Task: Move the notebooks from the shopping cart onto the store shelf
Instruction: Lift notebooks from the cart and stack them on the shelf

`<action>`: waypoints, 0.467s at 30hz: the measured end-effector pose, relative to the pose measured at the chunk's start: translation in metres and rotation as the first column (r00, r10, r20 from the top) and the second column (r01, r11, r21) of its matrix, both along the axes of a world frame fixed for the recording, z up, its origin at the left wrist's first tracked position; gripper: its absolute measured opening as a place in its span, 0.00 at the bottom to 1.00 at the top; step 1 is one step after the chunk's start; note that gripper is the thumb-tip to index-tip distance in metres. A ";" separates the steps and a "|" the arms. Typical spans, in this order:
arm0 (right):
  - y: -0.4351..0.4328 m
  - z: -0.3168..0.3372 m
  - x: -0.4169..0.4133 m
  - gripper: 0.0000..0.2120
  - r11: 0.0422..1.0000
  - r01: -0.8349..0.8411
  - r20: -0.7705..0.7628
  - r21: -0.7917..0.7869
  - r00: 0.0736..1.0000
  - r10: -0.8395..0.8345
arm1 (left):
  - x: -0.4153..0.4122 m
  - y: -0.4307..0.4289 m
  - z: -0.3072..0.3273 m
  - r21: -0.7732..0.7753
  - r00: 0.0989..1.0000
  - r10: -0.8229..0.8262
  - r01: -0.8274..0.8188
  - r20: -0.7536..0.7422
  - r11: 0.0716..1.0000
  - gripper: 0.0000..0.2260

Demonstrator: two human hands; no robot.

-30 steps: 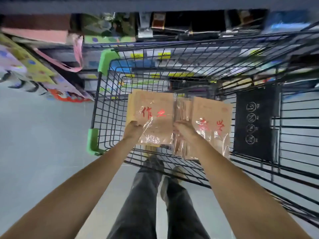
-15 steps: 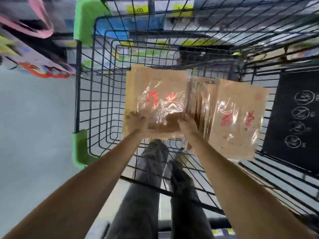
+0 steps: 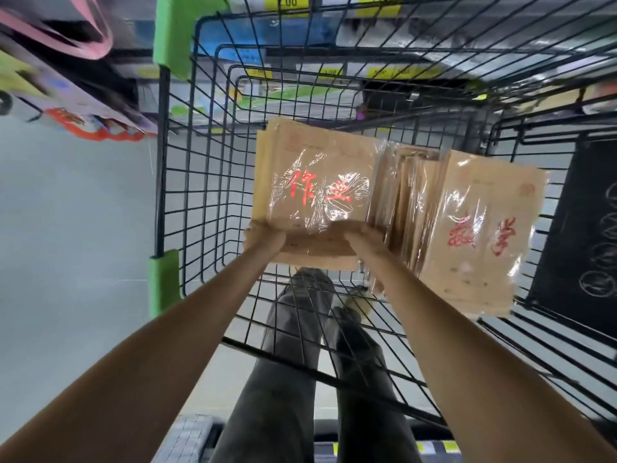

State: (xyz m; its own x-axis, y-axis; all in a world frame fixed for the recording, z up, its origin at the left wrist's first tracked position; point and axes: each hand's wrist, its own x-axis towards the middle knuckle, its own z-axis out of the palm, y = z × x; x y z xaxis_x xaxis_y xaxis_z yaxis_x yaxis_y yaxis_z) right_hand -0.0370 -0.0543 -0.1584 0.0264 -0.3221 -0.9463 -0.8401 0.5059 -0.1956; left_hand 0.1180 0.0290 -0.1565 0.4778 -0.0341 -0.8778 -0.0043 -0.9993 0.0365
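Observation:
Inside the black wire shopping cart (image 3: 187, 202), both my hands hold a plastic-wrapped pack of brown notebooks (image 3: 317, 182) with red characters on the cover. My left hand (image 3: 263, 237) grips its near left corner. My right hand (image 3: 364, 237) grips its near right edge. A second wrapped pack of brown notebooks (image 3: 480, 235) with red characters leans tilted just right of my right hand, with several more notebook edges between the two packs. The store shelf (image 3: 334, 75) shows blurred beyond the cart's far end.
Green plastic bumpers (image 3: 165, 279) cap the cart's left corners. A black sign panel (image 3: 581, 235) hangs on the cart's right side. Colourful packaged goods (image 3: 66, 105) hang at upper left. Yellow price tags (image 3: 287, 1) line the shelf edges. My legs and grey floor (image 3: 66, 228) show below.
My head has moved closer over the cart, so the packs look larger. Both hands have kept their hold on the left pack, which has risen slightly toward me.

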 end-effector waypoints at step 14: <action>0.002 0.030 -0.015 0.14 0.996 0.076 0.066 -0.047 0.995 -0.073 | 0.002 -0.004 0.038 -0.255 0.996 0.092 -0.094 -0.022 0.962 0.17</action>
